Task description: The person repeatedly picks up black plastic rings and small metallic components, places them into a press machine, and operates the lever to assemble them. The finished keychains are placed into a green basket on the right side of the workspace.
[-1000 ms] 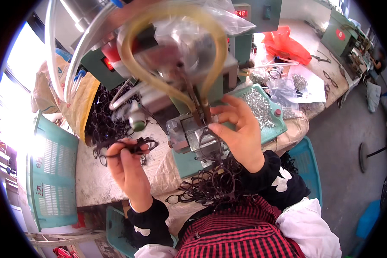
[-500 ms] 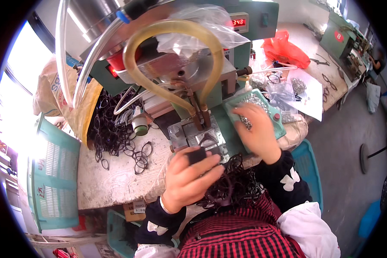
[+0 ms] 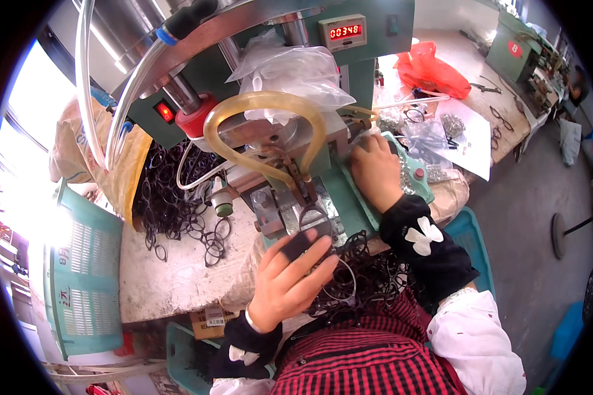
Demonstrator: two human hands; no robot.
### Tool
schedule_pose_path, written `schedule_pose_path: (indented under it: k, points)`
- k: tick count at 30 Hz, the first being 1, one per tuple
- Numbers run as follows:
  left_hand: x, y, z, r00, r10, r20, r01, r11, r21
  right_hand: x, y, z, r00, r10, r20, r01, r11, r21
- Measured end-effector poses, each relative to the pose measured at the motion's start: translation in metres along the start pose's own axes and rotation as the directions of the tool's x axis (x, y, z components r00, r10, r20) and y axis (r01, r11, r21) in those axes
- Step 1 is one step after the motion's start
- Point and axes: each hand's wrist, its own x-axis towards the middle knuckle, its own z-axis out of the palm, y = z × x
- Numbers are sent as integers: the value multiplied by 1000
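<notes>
My left hand (image 3: 286, 283), with a black wrap on one finger, is closed on a dark eyeglass frame (image 3: 315, 222). One rim of the frame lies at the metal fixture (image 3: 333, 212), under two brown prongs (image 3: 304, 191); the other rim shows below my fingers. My right hand (image 3: 377, 172) is over the green tray (image 3: 423, 187) of small shiny metal parts, at its far left end. Its fingers are bent and drawn together, and the fingertips are hidden, so whatever they hold cannot be made out. A heap of dark eyeglass frames (image 3: 362, 266) lies in front of me.
A green press (image 3: 392, 52) with a curved yellow hose (image 3: 263, 99) and plastic bag (image 3: 290, 72) stands ahead. More eyeglass frames (image 3: 168, 191) spill from a sack (image 3: 79, 145) at left, beside a green basket (image 3: 85, 263). A red bag (image 3: 431, 69) lies at far right.
My right hand has moved left and away from me, to the tray's far end. The eyeglass frame in my left hand has shifted, and its near rim now shows. My head view has shifted slightly.
</notes>
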Motion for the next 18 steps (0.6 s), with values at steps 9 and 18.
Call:
schedule_pose_path:
  k: [9, 18]
  points:
    - [-95, -40, -105, 580, -482, -656, 708, 696, 114, -63, 41, -56, 792, 572, 214, -383, 193, 904]
    - [-101, -142, -51, 760, -601, -247, 620, 558, 552, -27, -14, -39, 860, 446, 249, -395, 270, 878]
